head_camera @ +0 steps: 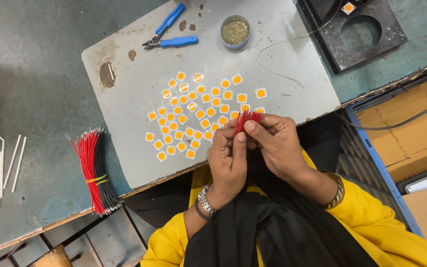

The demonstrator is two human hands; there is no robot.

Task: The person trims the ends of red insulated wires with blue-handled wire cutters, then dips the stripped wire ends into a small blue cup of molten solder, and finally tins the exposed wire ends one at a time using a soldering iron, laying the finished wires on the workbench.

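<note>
My left hand [228, 160] and my right hand [275, 143] meet at the near edge of a grey metal plate [134, 94]. Together they pinch a small bunch of red wires [246, 118], whose tips fan out above my fingers. Just beyond my hands, several small white square chips with orange round centres [193, 111] lie scattered on the plate. A watch sits on my left wrist and a bangle on my right.
A bundle of red and black wires tied with a yellow band [95, 170] lies left of the plate. Blue cutters [170, 33] and a small round tin [235, 30] sit at the far edge. White sticks [1, 165] lie far left; a blue crate [396, 143] stands right.
</note>
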